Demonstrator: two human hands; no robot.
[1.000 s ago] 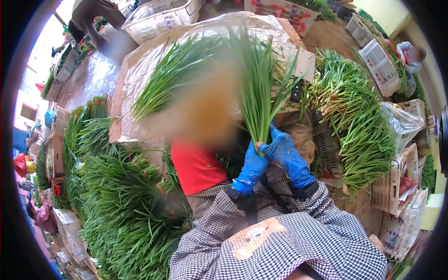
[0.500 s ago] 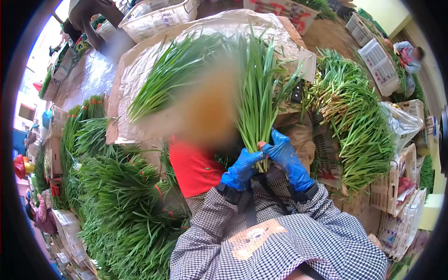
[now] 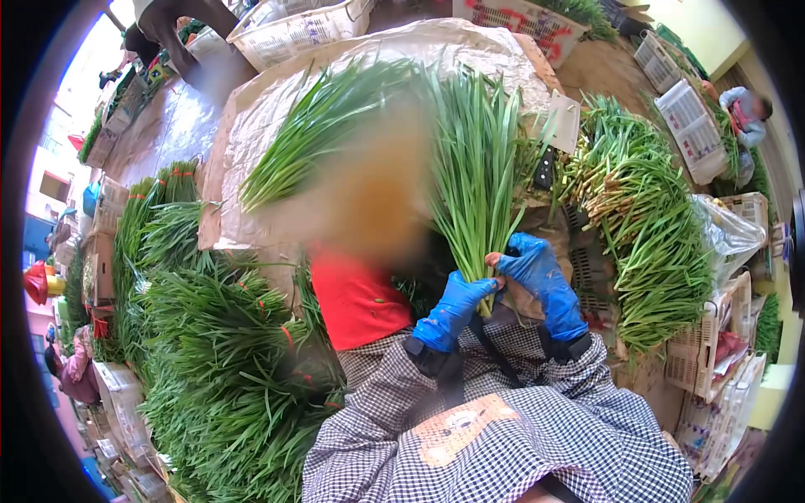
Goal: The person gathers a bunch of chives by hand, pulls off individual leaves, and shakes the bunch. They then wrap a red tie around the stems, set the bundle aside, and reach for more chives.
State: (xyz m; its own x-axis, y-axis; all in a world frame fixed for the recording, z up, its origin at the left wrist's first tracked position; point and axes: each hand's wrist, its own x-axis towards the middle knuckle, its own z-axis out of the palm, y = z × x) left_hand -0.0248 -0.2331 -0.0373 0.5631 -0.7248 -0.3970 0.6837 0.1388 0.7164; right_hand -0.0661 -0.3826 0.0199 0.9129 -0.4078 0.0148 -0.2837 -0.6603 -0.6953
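Observation:
A bunch of long green garlic chives [image 3: 476, 176] stands with its stem ends toward me and its leaves fanned out over the board. My left hand [image 3: 457, 310], in a blue glove, is closed around the lower stems from the left. On the right, my right hand [image 3: 538, 275], also blue-gloved, has its fingers pinched on the stems near their ends, with a bare fingertip showing. Beyond the bunch lies a knife with a black handle [image 3: 545, 168] and a broad pale blade [image 3: 563, 121].
Loose chives [image 3: 306, 142] lie on the covered board [image 3: 226, 168], partly behind a blur. Tied bundles [image 3: 226, 360] are heaped at left. An untied pile [image 3: 646, 226] lies at right, near white crates [image 3: 689, 126]. A red cloth [image 3: 356, 298] is beside my left arm.
Both hands and the chives have shifted slightly to the right in view. My hands sit a little farther apart around the stem ends. The whole view has shifted slightly too.

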